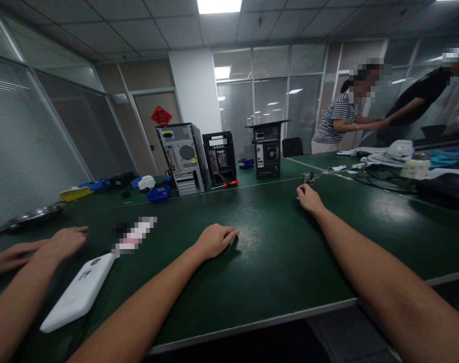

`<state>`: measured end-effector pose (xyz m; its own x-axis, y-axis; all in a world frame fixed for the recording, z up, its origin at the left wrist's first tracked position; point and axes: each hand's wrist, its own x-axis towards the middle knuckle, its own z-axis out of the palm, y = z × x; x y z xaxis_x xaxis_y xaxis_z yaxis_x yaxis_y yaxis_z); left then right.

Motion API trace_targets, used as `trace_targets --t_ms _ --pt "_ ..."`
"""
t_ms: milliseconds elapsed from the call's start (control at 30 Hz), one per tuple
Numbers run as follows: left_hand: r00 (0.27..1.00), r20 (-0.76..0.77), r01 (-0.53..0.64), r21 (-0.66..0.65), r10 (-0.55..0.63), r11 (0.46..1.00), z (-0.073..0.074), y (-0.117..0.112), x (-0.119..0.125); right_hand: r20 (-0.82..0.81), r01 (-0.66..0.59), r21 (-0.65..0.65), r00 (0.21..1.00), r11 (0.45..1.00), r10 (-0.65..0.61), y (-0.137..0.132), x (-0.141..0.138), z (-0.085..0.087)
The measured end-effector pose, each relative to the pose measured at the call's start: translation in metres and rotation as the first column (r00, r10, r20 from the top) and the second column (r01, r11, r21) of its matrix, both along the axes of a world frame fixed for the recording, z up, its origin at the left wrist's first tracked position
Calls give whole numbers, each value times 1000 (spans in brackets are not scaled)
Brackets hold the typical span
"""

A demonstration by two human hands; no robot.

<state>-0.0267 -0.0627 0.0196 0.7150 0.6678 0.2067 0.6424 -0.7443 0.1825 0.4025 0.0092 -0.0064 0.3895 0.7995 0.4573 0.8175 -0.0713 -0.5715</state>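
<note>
My left hand (215,241) rests on the green tabletop (267,272), fingers curled in and thumb pointing right. Whatever lies under its fingertips, if anything, is hidden. Farther out to the right, my right hand (309,199) is closed, its fingertips together close to the table. A tiny pale spot shows at those fingertips, too small to name. Just beyond them stand small grey metal parts (308,177); whether my fingers touch them I cannot tell.
Computer cases (187,156) stand at the back, with a red-handled screwdriver (231,183) and a blue bin (159,194) nearby. Another person's hands (65,244) are at left, beside a white device (80,292). Cables and a white jar (415,167) lie right. Two people stand behind.
</note>
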Motion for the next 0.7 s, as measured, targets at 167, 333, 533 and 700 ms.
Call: trace_targets --t_ms 167,333,533,700 --pt "1000 -2 -2 -4 2 1000 -1 0 1 97 43 119 994 992 -55 -11 9 20" --pt "1000 10 1 -1 -1 1000 -1 0 0 142 -72 168 989 983 48 -20 20 23" --pt "1000 20 11 -1 -11 1000 0 0 -1 116 -150 74 983 986 141 -23 22 18" --pt "1000 10 -5 -14 5 1000 0 -1 0 122 -205 29 972 978 200 -22 18 19"
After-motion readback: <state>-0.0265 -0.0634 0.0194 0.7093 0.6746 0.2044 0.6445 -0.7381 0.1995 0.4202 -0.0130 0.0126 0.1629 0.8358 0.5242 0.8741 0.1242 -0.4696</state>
